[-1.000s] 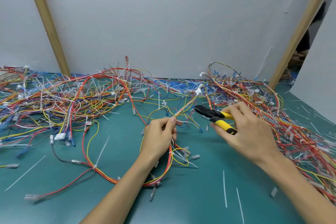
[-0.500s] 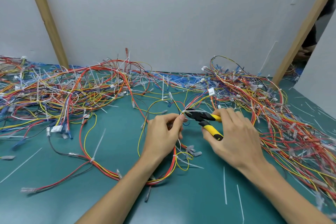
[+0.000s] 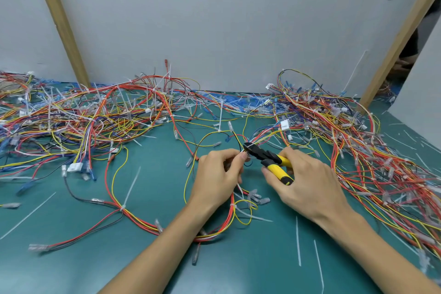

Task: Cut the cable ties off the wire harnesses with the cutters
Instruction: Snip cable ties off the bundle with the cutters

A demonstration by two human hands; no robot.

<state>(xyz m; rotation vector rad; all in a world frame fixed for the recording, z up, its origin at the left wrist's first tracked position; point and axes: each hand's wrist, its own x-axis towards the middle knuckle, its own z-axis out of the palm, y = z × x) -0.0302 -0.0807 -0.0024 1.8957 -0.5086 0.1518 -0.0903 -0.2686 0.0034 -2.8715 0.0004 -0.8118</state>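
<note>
A wire harness (image 3: 133,215) of red, yellow and black wires loops across the green mat in front of me. My left hand (image 3: 218,175) pinches a bundle of its wires between thumb and forefinger near a white cable tie (image 3: 244,151). My right hand (image 3: 307,184) grips the yellow handles of the cutters (image 3: 269,159). Their black jaws sit at the tie, right beside my left fingertips. Whether the jaws have closed on the tie is too small to tell.
Tangled harness piles cover the mat at the left (image 3: 71,117) and the right (image 3: 358,150). Loose cut ties (image 3: 297,241) lie scattered on the mat. A white wall (image 3: 214,19) with two wooden posts (image 3: 62,21) stands behind.
My right hand has brought the cutters leftward until the jaws reach the tie at my left fingertips. My left hand keeps its pinch on the wires.
</note>
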